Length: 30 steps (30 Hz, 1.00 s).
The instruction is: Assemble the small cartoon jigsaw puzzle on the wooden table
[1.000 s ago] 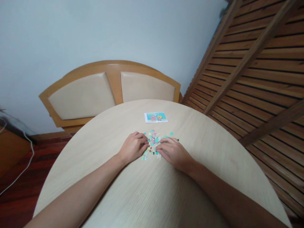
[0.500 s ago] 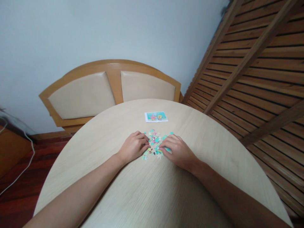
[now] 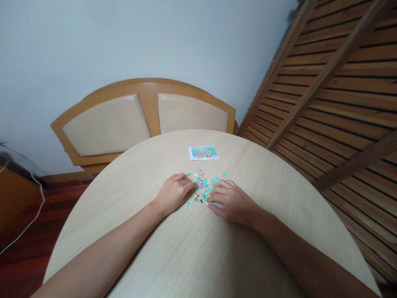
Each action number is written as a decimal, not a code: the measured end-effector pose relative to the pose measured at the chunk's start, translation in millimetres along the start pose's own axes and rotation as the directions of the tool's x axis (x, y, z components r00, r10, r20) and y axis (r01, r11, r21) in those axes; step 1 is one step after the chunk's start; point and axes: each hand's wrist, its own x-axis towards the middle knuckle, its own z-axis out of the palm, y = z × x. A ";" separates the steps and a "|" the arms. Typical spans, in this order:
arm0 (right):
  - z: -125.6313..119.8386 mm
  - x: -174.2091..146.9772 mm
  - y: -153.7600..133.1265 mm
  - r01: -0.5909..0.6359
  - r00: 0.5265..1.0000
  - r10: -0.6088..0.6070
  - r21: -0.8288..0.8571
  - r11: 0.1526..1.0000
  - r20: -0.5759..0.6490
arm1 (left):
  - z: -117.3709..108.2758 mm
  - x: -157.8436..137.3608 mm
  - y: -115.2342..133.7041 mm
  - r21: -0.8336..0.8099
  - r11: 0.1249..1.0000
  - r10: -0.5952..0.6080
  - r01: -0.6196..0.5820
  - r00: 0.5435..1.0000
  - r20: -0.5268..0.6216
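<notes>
Small jigsaw puzzle pieces lie in a loose pile on the round table, mostly teal, with pink, yellow and dark ones among them. At the pile's left edge rests my left hand, fingers bent together and tips on the pieces; what they hold, if anything, is hidden. My right hand is at the lower right of the pile. Its thumb and forefinger close around a pale puzzle piece. Behind the pile lies a picture sheet showing a pink and a yellow cartoon figure on teal.
The pale wooden tabletop has a rounded far edge. Beyond it stands a padded wooden chair back against the wall. A slatted wooden screen leans at the right, and a white cable hangs at the left.
My right hand has shifted slightly down toward the near edge of the pile, its fingers closing round a pale piece. My left fingers have moved slightly further over the pieces.
</notes>
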 end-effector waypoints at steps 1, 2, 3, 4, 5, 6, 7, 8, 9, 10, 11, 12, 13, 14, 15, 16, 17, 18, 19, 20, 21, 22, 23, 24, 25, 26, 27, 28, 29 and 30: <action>-0.1 0.2 0.3 -0.001 1.000 0.001 0.000 1.000 -0.004 | 0.3 0.0 -0.2 0.008 1.000 -0.006 0.006 1.000 -0.010; -0.3 0.6 0.5 -0.004 1.000 0.004 0.002 1.000 -0.009 | 0.6 0.0 -0.4 0.015 1.000 -0.011 0.012 1.000 -0.021; -0.7 1.0 0.6 -0.008 1.000 0.009 0.004 1.000 -0.012 | 1.0 0.0 -0.5 0.018 1.000 -0.015 0.016 0.999 -0.033; -1.1 1.4 0.4 -0.014 1.000 0.014 0.005 1.000 -0.017 | 1.5 -0.1 -0.6 0.013 1.000 -0.020 0.020 0.999 -0.049; -1.6 1.9 0.0 -0.022 0.999 0.022 0.005 1.000 -0.022 | 2.1 -0.1 -0.6 -0.004 1.000 -0.027 0.027 0.998 -0.063; -2.2 2.4 -0.7 -0.034 0.999 0.034 0.007 0.999 -0.029 | 2.6 -0.2 -0.5 -0.035 0.999 -0.042 0.040 0.996 -0.077; -2.7 2.8 -1.7 -0.045 0.998 0.046 0.016 0.999 -0.034 | 3.3 -0.3 -0.4 -0.081 0.995 -0.064 0.057 0.994 -0.089; -3.1 3.2 -2.9 -0.055 0.998 0.057 0.031 0.998 -0.037 | 4.0 -0.4 -0.2 -0.134 0.988 -0.087 0.074 0.992 -0.096; -3.3 3.6 -4.2 -0.063 0.997 0.064 0.052 0.997 -0.035 | 4.8 -0.6 -0.1 -0.186 0.979 -0.107 0.088 0.990 -0.095; -3.2 3.8 -5.4 -0.065 0.997 0.067 0.074 0.995 -0.029 | 5.5 -0.8 -0.1 -0.228 0.969 -0.123 0.100 0.988 -0.089; -2.8 3.9 -6.4 -0.066 0.998 0.068 0.093 0.994 -0.019 | 6.4 -0.9 -0.2 -0.257 0.960 -0.135 0.110 0.987 -0.082; -2.1 3.9 -7.0 -0.067 0.998 0.068 0.103 0.992 -0.010 | 7.1 -1.0 -0.6 -0.271 0.955 -0.142 0.117 0.987 -0.077; -1.1 3.9 -7.2 -0.071 0.997 0.071 0.106 0.992 0.000 | 7.8 -1.0 -1.0 -0.274 0.954 -0.145 0.121 0.987 -0.072; 0.0 3.7 -6.9 -0.078 0.997 0.078 0.101 0.992 0.008 | 8.4 -0.9 -1.6 -0.270 0.955 -0.146 0.122 0.987 -0.068; 1.1 3.4 -6.2 -0.086 0.996 0.085 0.093 0.992 0.016 | 8.8 -0.7 -2.3 -0.263 0.957 -0.142 0.121 0.988 -0.063; 2.1 3.0 -5.2 -0.095 0.995 0.093 0.083 0.992 0.022 | 9.0 -0.5 -2.9 -0.256 0.960 -0.131 0.112 0.990 -0.057; 2.9 2.5 -4.0 -0.103 0.994 0.101 0.073 0.992 0.030 | 8.8 -0.2 -3.5 -0.251 0.963 -0.117 0.101 0.992 -0.049; 3.5 2.1 -2.9 -0.108 0.994 0.106 0.065 0.992 0.038 | 8.1 0.1 -4.0 -0.246 0.965 -0.106 0.093 0.993 -0.041; 3.9 1.7 -1.8 -0.111 0.993 0.108 0.061 0.992 0.048 | 7.0 0.3 -4.4 -0.242 0.966 -0.104 0.093 0.994 -0.032; 4.1 1.4 -1.0 -0.112 0.992 0.109 0.059 0.992 0.058 | 5.4 0.3 -4.7 -0.236 0.967 -0.109 0.101 0.994 -0.021; 4.1 1.2 -0.5 -0.113 0.992 0.108 0.059 0.992 0.068 | 3.4 0.1 -4.7 -0.228 0.967 -0.121 0.116 0.993 -0.007; 4.0 1.1 -0.2 -0.112 0.991 0.107 0.060 0.992 0.075 | 1.0 -0.4 -4.7 -0.218 0.966 -0.140 0.138 0.990 0.010; 3.9 1.1 -0.1 -0.111 0.991 0.105 0.063 0.992 0.080 | -1.5 -1.3 -4.4 -0.209 0.964 -0.161 0.163 0.987 0.031; 3.7 1.0 -0.1 -0.110 0.991 0.104 0.066 0.992 0.083 | -4.1 -2.4 -4.0 -0.201 0.961 -0.184 0.190 0.982 0.052; 3.6 1.0 -0.2 -0.110 0.991 0.104 0.068 0.992 0.084 | -6.5 -3.7 -3.3 -0.195 0.956 -0.208 0.219 0.975 0.074; 3.4 0.9 -0.3 -0.110 0.991 0.104 0.070 0.991 0.084 | -8.6 -5.1 -2.6 -0.186 0.951 -0.234 0.248 0.968 0.093; 3.3 0.8 -0.4 -0.111 0.991 0.104 0.071 0.991 0.085 | -10.3 -6.4 -1.7 -0.174 0.945 -0.259 0.276 0.959 0.111; 3.2 0.7 -0.4 -0.111 0.991 0.105 0.072 0.991 0.085 | -11.6 -7.5 -0.7 -0.160 0.941 -0.279 0.297 0.952 0.127; 3.1 0.6 -0.5 -0.111 0.991 0.105 0.072 0.991 0.086 | -12.5 -8.4 0.2 -0.145 0.939 -0.293 0.312 0.946 0.141; 2.9 0.5 -0.5 -0.111 0.991 0.105 0.072 0.991 0.085 | -13.0 -8.9 1.0 -0.134 0.938 -0.300 0.321 0.942 0.153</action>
